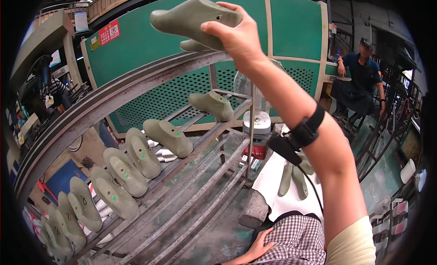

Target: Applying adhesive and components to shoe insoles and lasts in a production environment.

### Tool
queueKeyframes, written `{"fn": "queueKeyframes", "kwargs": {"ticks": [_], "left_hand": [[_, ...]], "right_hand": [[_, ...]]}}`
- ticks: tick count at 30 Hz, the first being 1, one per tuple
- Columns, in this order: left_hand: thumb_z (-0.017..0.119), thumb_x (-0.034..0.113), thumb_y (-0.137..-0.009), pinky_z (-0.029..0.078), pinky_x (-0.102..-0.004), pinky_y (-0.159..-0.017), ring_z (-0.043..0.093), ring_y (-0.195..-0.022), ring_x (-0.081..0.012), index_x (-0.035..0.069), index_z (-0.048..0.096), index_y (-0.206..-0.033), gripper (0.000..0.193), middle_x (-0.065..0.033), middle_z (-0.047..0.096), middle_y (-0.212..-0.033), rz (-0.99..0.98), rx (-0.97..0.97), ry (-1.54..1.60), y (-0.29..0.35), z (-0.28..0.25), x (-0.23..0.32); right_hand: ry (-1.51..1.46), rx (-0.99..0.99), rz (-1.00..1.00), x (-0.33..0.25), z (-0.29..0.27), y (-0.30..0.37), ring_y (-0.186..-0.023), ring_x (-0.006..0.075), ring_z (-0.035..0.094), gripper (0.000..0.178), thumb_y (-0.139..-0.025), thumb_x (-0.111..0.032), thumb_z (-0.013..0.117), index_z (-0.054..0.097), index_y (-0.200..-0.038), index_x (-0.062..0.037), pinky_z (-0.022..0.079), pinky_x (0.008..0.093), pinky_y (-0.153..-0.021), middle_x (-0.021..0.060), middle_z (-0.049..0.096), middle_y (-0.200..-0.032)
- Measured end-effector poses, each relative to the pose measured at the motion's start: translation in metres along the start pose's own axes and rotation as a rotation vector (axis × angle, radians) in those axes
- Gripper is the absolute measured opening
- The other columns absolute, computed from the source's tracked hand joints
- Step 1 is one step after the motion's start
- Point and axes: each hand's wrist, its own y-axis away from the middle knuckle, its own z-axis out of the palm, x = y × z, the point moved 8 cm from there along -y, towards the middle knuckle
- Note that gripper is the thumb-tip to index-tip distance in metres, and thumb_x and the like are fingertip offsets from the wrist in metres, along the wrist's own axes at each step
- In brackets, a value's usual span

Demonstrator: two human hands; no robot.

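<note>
My right hand (241, 37) is raised high, thumb and fingers closed around the heel end of an olive-green shoe last (189, 19). Just below it shows part of a second shoe last (193, 45); whether my hand holds that one or it rests on the rack's upper rail cannot be seen. My left hand (260, 245) lies with fingers extended on the checked cloth (291, 235) over my lap. Nothing shows in it. On the metal rack (218, 151) stands a row of similar lasts (125, 176), several with green dots. Other lasts (291, 180) lie on a white sheet beside my lap.
The rack's upper rail (123, 89) crosses at the left. Behind it stand a white fan (257, 121) and green panels (291, 26). A stone block (254, 209) is near my lap. Another person (362, 78) sits at the far right. A cable hangs from my arm strap (307, 132).
</note>
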Motion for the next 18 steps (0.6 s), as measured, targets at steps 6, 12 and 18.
{"fn": "queueKeyframes", "kwargs": {"ticks": [6, 12, 18], "left_hand": [[0.069, 0.002, -0.087, 0.045, -0.0382, -0.104, 0.056, -0.127, -0.0243, 0.002, 0.043, -0.143, 0.062, -0.0120, 0.053, -0.141, 0.033, 0.413, 0.280, -0.034, -0.122, 0.077], [0.057, 0.003, -0.091, 0.050, -0.0403, -0.096, 0.054, -0.119, -0.0242, 0.002, 0.041, -0.140, 0.051, -0.0140, 0.052, -0.133, 0.792, 0.815, 0.063, -0.112, -0.263, 0.333], [0.072, 0.049, -0.085, 0.030, -0.0503, -0.115, 0.031, -0.144, -0.0432, 0.004, 0.015, -0.158, 0.103, -0.0305, 0.018, -0.159, 0.330, 1.044, -0.372, -0.313, -0.377, 0.492]], "right_hand": [[0.665, -0.052, -0.572, -0.045, -0.003, 0.106, -0.115, 0.0422, 0.062, 0.068, -0.067, -0.006, 0.076, 0.056, -0.132, -0.0046, 0.050, 0.0456, -0.103, 0.0181, 0.064, -0.128], [0.604, 0.127, -0.304, -0.063, -0.126, 0.227, -0.125, 0.0347, 0.059, 0.072, -0.069, -0.003, 0.078, 0.052, -0.136, 0.0026, 0.046, 0.0423, -0.107, 0.0216, 0.060, -0.134], [-0.071, 0.506, 0.470, -0.048, -0.257, 0.337, -0.118, 0.0229, 0.059, 0.085, -0.071, -0.024, 0.083, 0.045, -0.141, 0.0055, 0.046, 0.0363, -0.102, 0.0154, 0.058, -0.131]]}}
